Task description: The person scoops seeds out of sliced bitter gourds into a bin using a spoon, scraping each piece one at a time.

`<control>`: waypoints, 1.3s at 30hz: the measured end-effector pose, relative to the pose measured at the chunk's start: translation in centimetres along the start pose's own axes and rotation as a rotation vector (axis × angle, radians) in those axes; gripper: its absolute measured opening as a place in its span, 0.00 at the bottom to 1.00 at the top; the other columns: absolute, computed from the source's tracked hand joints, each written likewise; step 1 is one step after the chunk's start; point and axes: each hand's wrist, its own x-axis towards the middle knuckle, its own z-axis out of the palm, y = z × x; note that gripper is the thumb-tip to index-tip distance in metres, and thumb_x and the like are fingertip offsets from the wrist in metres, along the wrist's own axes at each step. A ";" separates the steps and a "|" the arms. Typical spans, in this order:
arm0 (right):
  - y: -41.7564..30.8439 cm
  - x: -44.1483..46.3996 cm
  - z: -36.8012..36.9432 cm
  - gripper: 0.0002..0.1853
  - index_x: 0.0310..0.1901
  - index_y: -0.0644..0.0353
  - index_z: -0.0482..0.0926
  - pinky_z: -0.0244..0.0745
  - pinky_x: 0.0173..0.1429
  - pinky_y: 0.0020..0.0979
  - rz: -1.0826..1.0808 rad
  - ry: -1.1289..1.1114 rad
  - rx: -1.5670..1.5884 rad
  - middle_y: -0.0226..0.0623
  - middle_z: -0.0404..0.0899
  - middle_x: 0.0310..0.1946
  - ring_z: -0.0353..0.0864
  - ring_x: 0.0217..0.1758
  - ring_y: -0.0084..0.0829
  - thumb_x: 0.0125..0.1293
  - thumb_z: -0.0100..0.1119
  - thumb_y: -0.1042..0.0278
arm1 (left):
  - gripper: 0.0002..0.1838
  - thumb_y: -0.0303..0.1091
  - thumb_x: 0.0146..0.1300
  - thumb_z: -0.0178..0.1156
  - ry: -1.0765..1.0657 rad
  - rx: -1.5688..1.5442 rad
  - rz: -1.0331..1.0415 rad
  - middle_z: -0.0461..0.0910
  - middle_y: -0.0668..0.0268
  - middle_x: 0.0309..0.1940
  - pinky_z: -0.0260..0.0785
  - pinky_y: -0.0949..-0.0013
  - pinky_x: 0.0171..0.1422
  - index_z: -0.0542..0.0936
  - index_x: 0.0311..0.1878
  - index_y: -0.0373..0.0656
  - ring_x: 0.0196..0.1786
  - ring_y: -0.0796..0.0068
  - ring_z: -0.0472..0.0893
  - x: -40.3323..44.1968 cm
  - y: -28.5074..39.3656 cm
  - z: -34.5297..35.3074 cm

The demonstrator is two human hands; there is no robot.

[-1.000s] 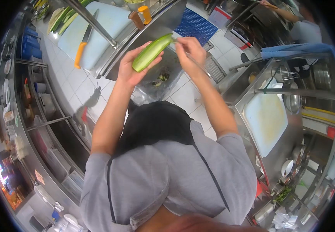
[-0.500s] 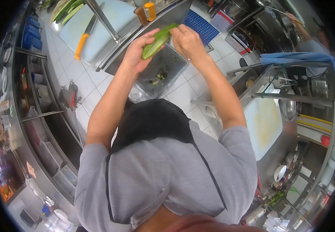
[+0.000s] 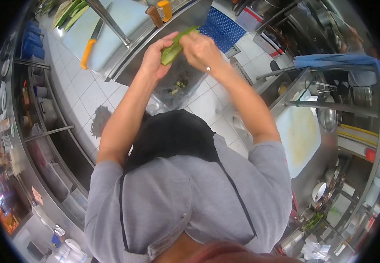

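Note:
My left hand (image 3: pixel 156 57) is closed around a halved green vegetable (image 3: pixel 169 54), long with a pale green inner face. Its exact kind is unclear. Over the vegetable's far end is my right hand (image 3: pixel 201 51), fingers curled in and slightly blurred; whatever they pinch is hidden. Below both hands stands a bin lined with clear plastic (image 3: pixel 190 93), with dark and pale green scraps (image 3: pixel 180 85) inside. An orange-handled knife (image 3: pixel 89 49) lies on the white cutting board (image 3: pixel 74 44) at the upper left, beside long green vegetable pieces (image 3: pixel 72 14).
A wooden handle (image 3: pixel 154 16) and an orange handle (image 3: pixel 165 10) stick up at the counter's edge. A metal post (image 3: pixel 109 23) crosses the board. Another white cutting board (image 3: pixel 299 136) lies at right, near a blue cloth (image 3: pixel 336 60). A blue mat (image 3: pixel 222 28) covers some floor.
My right hand has shifted left and slightly down along the vegetable, closer to my left hand. At the upper right, another person's raised arm with a long tool no longer shows clearly.

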 end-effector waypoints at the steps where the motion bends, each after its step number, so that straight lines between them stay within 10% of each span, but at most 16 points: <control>1: 1.1 0.3 -0.1 0.06 0.36 0.59 0.76 0.79 0.38 0.45 -0.023 0.021 0.023 0.43 0.77 0.32 0.81 0.34 0.49 0.57 0.60 0.78 | 0.27 0.30 0.67 0.50 -0.023 0.000 0.015 0.76 0.53 0.64 0.68 0.61 0.73 0.71 0.69 0.34 0.65 0.62 0.77 0.3 0.0 0.0; 13: -3.3 -0.9 1.7 0.06 0.37 0.59 0.79 0.77 0.34 0.41 -0.049 0.087 0.145 0.41 0.78 0.30 0.81 0.33 0.46 0.57 0.61 0.78 | 0.28 0.32 0.67 0.50 0.072 0.006 -0.032 0.78 0.52 0.61 0.71 0.55 0.70 0.69 0.70 0.35 0.61 0.60 0.80 1.6 -0.6 -0.3; 21: -1.4 -3.3 0.8 0.08 0.39 0.60 0.83 0.79 0.40 0.39 0.559 0.040 0.394 0.43 0.84 0.31 0.86 0.34 0.41 0.61 0.64 0.67 | 0.27 0.32 0.71 0.50 -0.030 -0.315 0.100 0.71 0.46 0.67 0.68 0.49 0.74 0.66 0.72 0.34 0.69 0.47 0.73 2.8 -0.8 -3.9; 24: 1.3 -2.3 1.1 0.12 0.41 0.67 0.82 0.78 0.32 0.26 0.751 0.231 0.477 0.37 0.87 0.31 0.83 0.28 0.21 0.63 0.69 0.65 | 0.28 0.34 0.74 0.49 -0.045 -0.294 0.061 0.67 0.45 0.72 0.65 0.44 0.76 0.62 0.76 0.37 0.72 0.41 0.70 1.8 -1.2 -3.6; 35: 2.0 2.4 2.9 0.09 0.36 0.65 0.83 0.81 0.46 0.43 0.729 0.437 0.212 0.51 0.86 0.32 0.87 0.36 0.49 0.59 0.61 0.68 | 0.31 0.30 0.72 0.50 -0.130 -0.184 0.076 0.69 0.51 0.71 0.67 0.49 0.75 0.60 0.78 0.41 0.71 0.50 0.73 1.2 -2.5 -2.0; 39: -2.0 1.7 3.9 0.09 0.37 0.65 0.84 0.82 0.42 0.36 0.738 0.329 0.305 0.47 0.87 0.32 0.89 0.35 0.38 0.62 0.62 0.67 | 0.30 0.33 0.73 0.47 -0.104 -0.176 0.150 0.70 0.52 0.70 0.66 0.52 0.75 0.60 0.78 0.40 0.70 0.52 0.74 3.1 -2.2 -2.5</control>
